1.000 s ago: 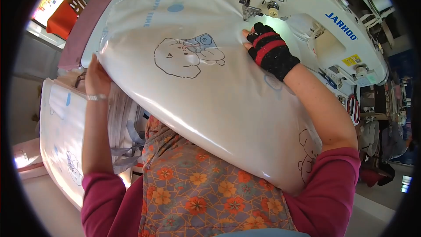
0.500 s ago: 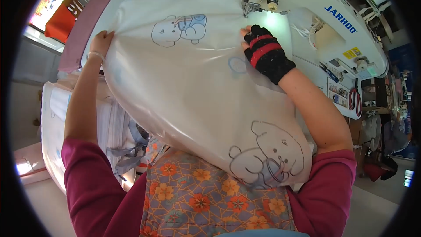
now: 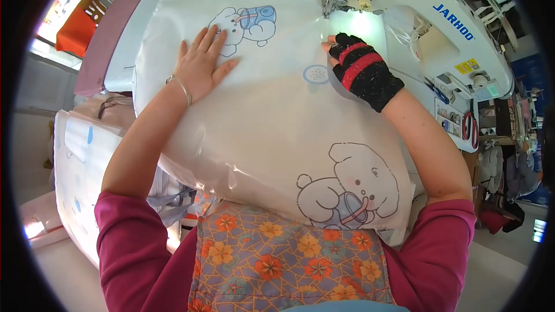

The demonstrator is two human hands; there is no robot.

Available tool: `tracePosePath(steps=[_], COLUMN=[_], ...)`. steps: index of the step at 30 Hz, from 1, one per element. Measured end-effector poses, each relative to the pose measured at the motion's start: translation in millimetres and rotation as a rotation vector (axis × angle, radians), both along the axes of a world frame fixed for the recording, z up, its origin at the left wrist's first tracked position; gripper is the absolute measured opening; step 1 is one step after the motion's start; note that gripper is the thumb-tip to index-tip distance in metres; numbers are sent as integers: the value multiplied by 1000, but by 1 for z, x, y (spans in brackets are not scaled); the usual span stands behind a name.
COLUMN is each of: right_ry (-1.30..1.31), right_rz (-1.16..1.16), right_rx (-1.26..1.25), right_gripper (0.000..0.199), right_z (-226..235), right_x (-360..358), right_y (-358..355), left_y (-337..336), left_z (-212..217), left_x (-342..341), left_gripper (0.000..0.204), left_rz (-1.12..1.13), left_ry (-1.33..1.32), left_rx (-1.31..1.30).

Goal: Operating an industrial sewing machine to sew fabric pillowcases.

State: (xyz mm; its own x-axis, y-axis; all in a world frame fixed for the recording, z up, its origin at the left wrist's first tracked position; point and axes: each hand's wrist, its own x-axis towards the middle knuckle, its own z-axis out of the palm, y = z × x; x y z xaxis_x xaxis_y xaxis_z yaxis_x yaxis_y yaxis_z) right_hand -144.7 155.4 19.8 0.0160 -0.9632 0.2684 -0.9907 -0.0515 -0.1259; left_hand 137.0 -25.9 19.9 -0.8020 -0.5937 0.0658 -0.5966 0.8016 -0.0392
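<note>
A large, glossy whitish plastic sheet (image 3: 260, 115) printed with cartoon dogs and blue spots spreads over the sewing table and down to my lap. My left hand (image 3: 199, 60) lies flat on it, fingers spread, beside the upper dog print. At the sheet's right edge my right hand (image 3: 352, 60), in a black and red fingerless glove, is closed on the plastic; the underside of its grip is hidden. Just beyond that hand is the needle and presser foot area (image 3: 329, 8) of a white sewing machine (image 3: 439, 17), with a bright light on its bed.
Scissors with red handles (image 3: 473, 130) and a small tray of parts (image 3: 448, 117) sit at the table's right, near dark snips (image 3: 437, 91). More printed sheeting (image 3: 87, 162) is piled at lower left. A mauve board (image 3: 110, 40) borders the table; an orange-covered chair (image 3: 81, 32) stands behind.
My left hand has let go of the sheet's left edge and moved right, now flat on top. The sheet has flattened out on the left. My right hand has shifted slightly right and nearer me.
</note>
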Motion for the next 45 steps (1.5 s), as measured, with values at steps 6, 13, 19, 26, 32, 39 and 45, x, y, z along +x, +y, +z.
tracePosePath(steps=[6, 13, 19, 26, 32, 39, 45], right_ry=[65, 116, -410, -162, 255, -59, -43], right_rz=[-107, -38, -567, -331, -165, 102, 131], right_rx=[75, -155, 112, -165, -240, -8, -61], right_gripper=[27, 30, 48, 44, 34, 32, 40], right_z=[-1, -10, -17, -18, 12, 11, 6], right_x=[-8, -58, -119, -93, -30, 1, -5], right_y=[-20, -3, 33, 43, 37, 41, 26], left_y=[-12, -27, 64, 81, 79, 66, 31], left_z=[-4, 32, 6, -9, -9, -11, -6], left_x=[-18, -57, -126, -127, -119, -133, -145], left_gripper=[70, 55, 57, 72, 76, 75, 73], left_rz=[55, 54, -300, -286, -263, -288, -350], left_ry=[-11, -102, 128, 137, 103, 105, 129], left_rx=[-6, 23, 152, 52, 22, -8, 12])
